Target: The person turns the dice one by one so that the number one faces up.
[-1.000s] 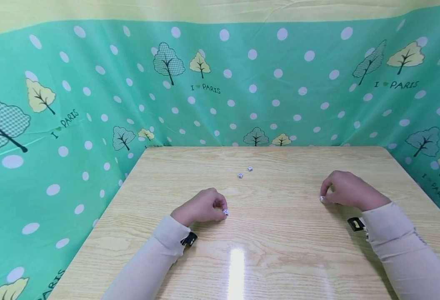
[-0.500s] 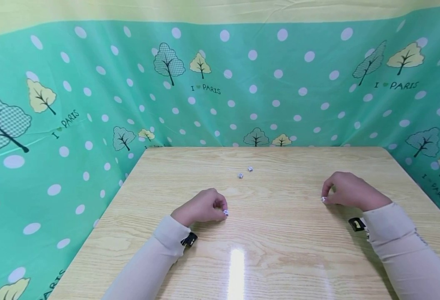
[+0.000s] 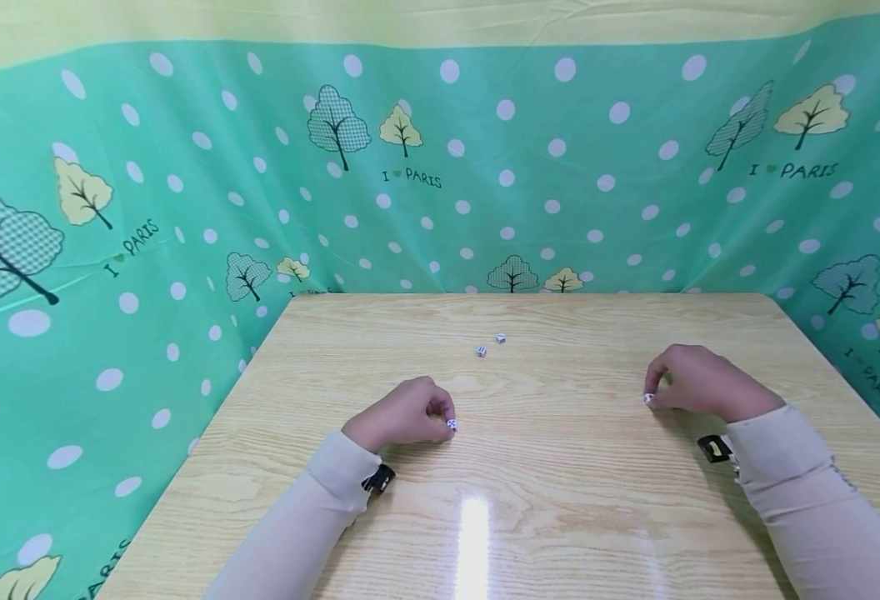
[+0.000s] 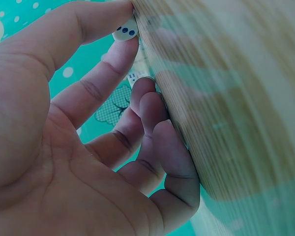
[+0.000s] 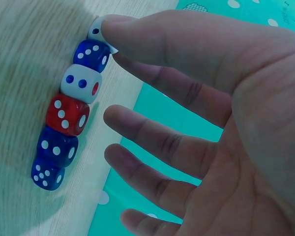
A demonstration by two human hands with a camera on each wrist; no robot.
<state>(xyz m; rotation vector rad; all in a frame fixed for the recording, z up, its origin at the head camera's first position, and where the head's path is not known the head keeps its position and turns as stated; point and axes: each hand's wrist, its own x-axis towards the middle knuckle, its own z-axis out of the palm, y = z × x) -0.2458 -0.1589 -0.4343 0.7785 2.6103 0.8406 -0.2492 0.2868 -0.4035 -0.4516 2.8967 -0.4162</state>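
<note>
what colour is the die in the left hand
The die is white, its visible pips blue; the left wrist view shows it best.

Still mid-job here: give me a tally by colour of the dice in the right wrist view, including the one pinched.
White dice: 2, one of them pinched by the right hand and partly hidden
Blue dice: 3
Red die: 1
Total: 6
</note>
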